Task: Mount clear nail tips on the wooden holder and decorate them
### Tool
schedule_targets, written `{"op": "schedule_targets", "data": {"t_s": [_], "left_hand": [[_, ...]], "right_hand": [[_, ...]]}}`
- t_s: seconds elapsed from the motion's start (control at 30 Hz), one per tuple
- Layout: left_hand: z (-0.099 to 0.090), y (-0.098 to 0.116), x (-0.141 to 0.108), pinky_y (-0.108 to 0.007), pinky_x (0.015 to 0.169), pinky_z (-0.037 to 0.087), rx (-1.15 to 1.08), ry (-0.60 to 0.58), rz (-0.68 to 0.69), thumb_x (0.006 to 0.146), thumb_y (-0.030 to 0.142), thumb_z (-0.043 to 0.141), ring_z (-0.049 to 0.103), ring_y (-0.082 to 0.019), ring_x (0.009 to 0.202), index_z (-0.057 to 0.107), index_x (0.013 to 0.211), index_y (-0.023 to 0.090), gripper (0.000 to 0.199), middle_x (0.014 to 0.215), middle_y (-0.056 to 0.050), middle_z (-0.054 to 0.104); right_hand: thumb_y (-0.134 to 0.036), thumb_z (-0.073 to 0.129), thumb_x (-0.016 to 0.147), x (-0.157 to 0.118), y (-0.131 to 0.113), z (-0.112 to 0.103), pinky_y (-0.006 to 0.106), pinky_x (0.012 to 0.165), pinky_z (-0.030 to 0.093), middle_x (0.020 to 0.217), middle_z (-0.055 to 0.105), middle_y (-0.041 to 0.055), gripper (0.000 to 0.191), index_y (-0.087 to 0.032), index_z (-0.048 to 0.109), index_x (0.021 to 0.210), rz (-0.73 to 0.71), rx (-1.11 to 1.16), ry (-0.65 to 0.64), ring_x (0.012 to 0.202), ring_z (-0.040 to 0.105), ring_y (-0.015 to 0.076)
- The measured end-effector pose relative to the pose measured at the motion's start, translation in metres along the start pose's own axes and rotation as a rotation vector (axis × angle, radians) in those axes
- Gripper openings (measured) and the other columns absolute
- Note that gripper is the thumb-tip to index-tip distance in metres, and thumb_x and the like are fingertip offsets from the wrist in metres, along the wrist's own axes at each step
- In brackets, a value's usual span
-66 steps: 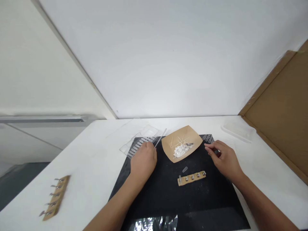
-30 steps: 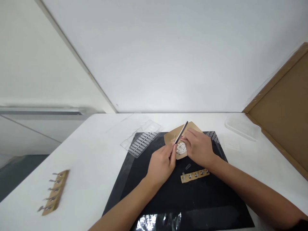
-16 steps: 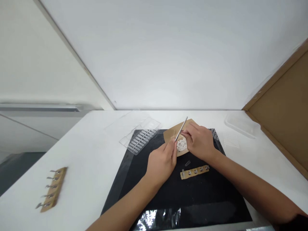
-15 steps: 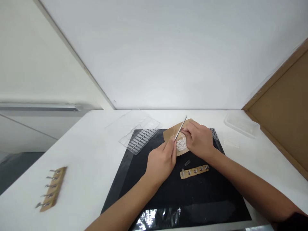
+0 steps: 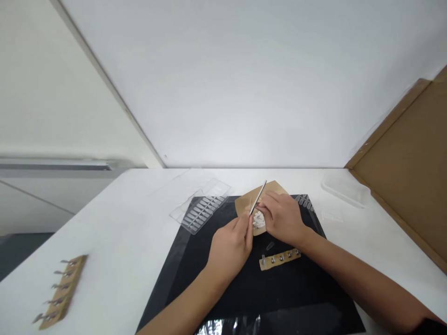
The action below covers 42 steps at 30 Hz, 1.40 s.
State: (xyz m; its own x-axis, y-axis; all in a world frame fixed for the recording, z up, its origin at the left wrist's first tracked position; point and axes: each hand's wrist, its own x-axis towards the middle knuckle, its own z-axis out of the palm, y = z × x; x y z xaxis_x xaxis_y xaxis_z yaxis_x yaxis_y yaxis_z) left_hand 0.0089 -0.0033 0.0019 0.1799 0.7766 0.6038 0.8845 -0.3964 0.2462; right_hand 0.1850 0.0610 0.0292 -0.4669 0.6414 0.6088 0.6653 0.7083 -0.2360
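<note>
Pinching nail file (image 5: 257,198) in left hand (image 5: 230,244) grip, right hand (image 5: 281,218) alongside.

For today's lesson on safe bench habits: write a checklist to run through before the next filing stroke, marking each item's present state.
1. Left hand grips nail file: ok.
2. Right hand holds a piece against the file: cannot tell, fingers hide it.
3. Work sits over paper tray: ok.
4. Black mat lies under both hands: ok.
5. Wooden holder strip is apart from the hands: ok.
</note>
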Motion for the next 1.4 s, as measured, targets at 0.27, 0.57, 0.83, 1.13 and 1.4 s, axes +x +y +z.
{"op": "schedule_targets", "data": {"t_s": [0.27, 0.57, 0.83, 1.13, 1.4], "left_hand": [[-0.0039, 0.0031, 0.0054, -0.027, 0.056, 0.048, -0.056, 0.138, 0.055, 0.109, 0.022, 0.047, 0.069, -0.017, 0.060, 0.068, 0.103, 0.014, 0.024, 0.073, -0.005, 0.071], [-0.0016, 0.0003, 0.0057, -0.027, 0.057, 0.047, -0.101, 0.097, 0.033, 0.109, 0.023, 0.047, 0.067, -0.016, 0.058, 0.068, 0.097, 0.016, 0.025, 0.071, -0.004, 0.071], [-0.0027, 0.0035, 0.0043, -0.028, 0.056, 0.042, -0.130, 0.069, 0.033, 0.109, 0.021, 0.045, 0.063, -0.016, 0.054, 0.065, 0.088, 0.017, 0.029, 0.065, -0.001, 0.065], [-0.0009, 0.0006, 0.0046, -0.029, 0.055, 0.040, -0.104, 0.049, 0.036, 0.109, 0.022, 0.045, 0.062, -0.016, 0.053, 0.063, 0.086, 0.018, 0.030, 0.065, -0.001, 0.064], [-0.0003, 0.0012, 0.0055, -0.028, 0.056, 0.041, -0.107, 0.052, 0.016, 0.109, 0.022, 0.045, 0.062, -0.016, 0.054, 0.062, 0.085, 0.018, 0.030, 0.065, -0.001, 0.064]], "right_hand": [[-0.022, 0.052, 0.103, 0.0072, -0.0014, 0.0033, 0.033, 0.065, 0.034, 0.076, 0.063, 0.0024, 0.028, -0.023, 0.051, 0.075, 0.067, 0.044, 0.137, 0.069, 0.054, 0.0180], [-0.021, 0.053, 0.103, 0.0052, -0.0024, 0.0012, 0.033, 0.070, 0.035, 0.076, 0.063, 0.0008, 0.025, -0.022, 0.052, 0.078, -0.011, 0.097, 0.096, 0.070, 0.056, 0.0171], [-0.024, 0.051, 0.104, 0.0036, -0.0028, 0.0025, 0.034, 0.069, 0.033, 0.074, 0.063, 0.0011, 0.028, -0.022, 0.050, 0.076, 0.002, 0.073, 0.071, 0.067, 0.054, 0.0169], [-0.021, 0.050, 0.103, 0.0047, -0.0007, 0.0051, 0.035, 0.070, 0.033, 0.076, 0.064, 0.0011, 0.026, -0.022, 0.051, 0.077, 0.013, 0.037, 0.069, 0.068, 0.054, 0.0172], [-0.022, 0.049, 0.104, 0.0070, 0.0009, 0.0056, 0.034, 0.071, 0.032, 0.078, 0.065, 0.0022, 0.028, -0.022, 0.051, 0.077, 0.022, 0.030, 0.099, 0.070, 0.055, 0.0181]]}}
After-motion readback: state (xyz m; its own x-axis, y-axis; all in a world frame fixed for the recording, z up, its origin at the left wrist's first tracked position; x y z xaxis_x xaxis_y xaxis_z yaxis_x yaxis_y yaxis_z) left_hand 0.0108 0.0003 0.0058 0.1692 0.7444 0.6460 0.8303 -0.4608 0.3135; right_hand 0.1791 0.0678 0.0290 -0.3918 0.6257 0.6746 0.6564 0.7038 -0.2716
